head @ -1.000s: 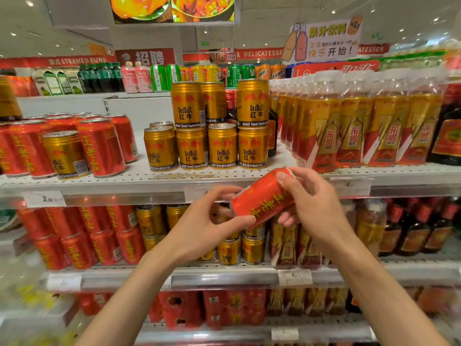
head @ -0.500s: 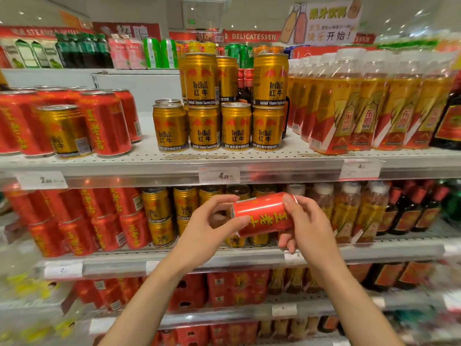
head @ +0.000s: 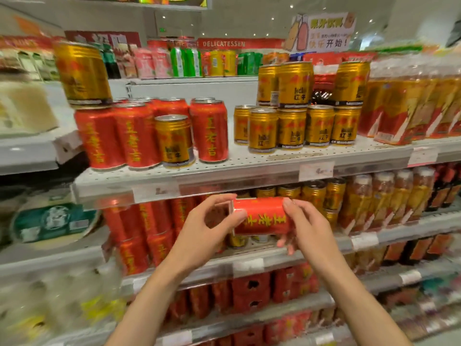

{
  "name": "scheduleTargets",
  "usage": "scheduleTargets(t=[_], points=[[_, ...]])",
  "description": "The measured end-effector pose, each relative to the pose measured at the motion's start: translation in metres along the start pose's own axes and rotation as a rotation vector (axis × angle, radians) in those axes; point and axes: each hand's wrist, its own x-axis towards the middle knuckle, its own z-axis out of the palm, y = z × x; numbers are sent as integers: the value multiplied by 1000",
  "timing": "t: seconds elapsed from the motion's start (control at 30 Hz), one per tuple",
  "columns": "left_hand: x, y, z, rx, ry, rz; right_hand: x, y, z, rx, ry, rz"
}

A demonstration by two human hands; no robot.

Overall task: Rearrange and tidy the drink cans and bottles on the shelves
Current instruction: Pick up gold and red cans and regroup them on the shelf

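A red drink can [head: 259, 217] with yellow characters lies on its side in front of the second shelf, held between both hands. My left hand [head: 199, 236] pinches its left end. My right hand [head: 306, 228] wraps its right end from behind. On the upper shelf [head: 249, 166] stand red cans [head: 209, 131], with one gold can [head: 174, 141] among them and another gold can [head: 82, 73] stacked on top. A group of gold cans [head: 294, 128] stands to the right, two layers high.
Bottles with gold and red labels [head: 409, 106] fill the upper shelf's right side. The second shelf holds red cans [head: 139, 233], gold cans [head: 314, 193] and bottles [head: 381, 198]. Red packs [head: 252, 290] sit lower down. Round tubs [head: 52, 221] lie at far left.
The view has swung left, so the shelves have shifted right. The red can has turned from tilted to level and sits lower, in front of the second shelf, still held by both hands.
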Motion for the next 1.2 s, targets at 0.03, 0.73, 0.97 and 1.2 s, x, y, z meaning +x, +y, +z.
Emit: scheduleTargets(t=[0.03, 0.73, 0.97, 1.2], points=[[-3, 1, -13, 5, 10, 10, -4, -3, 13, 8, 1, -7], [4, 50, -95, 81, 191, 140, 30, -92, 91, -18, -67, -368], [27, 65, -95, 313, 237, 316, 60, -118, 80, -119, 1, -512], [59, 74, -112, 727, 403, 430, 77, -118, 67, -262, 3, -555]])
